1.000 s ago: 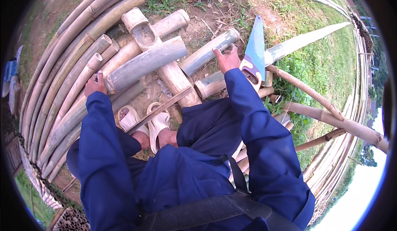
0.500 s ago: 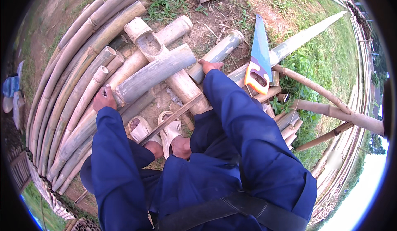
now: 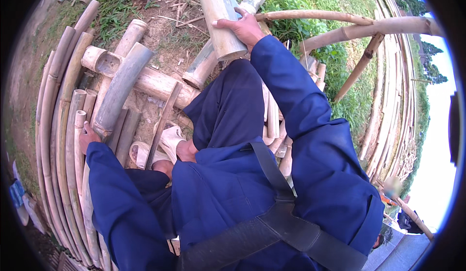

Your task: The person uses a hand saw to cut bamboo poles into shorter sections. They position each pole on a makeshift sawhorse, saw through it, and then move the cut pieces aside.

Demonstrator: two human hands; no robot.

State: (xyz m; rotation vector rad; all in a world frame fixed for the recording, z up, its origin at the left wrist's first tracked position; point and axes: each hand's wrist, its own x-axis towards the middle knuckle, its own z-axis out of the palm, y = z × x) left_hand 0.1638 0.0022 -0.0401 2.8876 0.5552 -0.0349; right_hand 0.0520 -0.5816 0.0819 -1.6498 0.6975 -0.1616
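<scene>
My right hand (image 3: 246,29) grips a short, thick bamboo tube (image 3: 221,21), thumb laid over its top and fingers along its far right side. The tube is tilted, its cut lower end just beyond my right knee. At the left, my left hand (image 3: 89,138) is closed at the near end of a grey-green bamboo section (image 3: 124,86). That section rests across a notched bamboo log (image 3: 162,85). A blue sliver shows beside the raised tube, most of it hidden; I cannot tell for certain what it is.
Long bamboo poles (image 3: 63,125) lie side by side at the left. A narrow bamboo strip (image 3: 164,118) slants over my sandals (image 3: 171,140). Beneath the raised tube lies another bamboo pole (image 3: 201,68). A propped bamboo frame (image 3: 388,27) stands over the grass at the right.
My right hand has lifted the short bamboo tube off the ground, nearer to me. My view has turned to the right; the hand saw, plain before, is mostly out of sight. My left hand stays at the section's end.
</scene>
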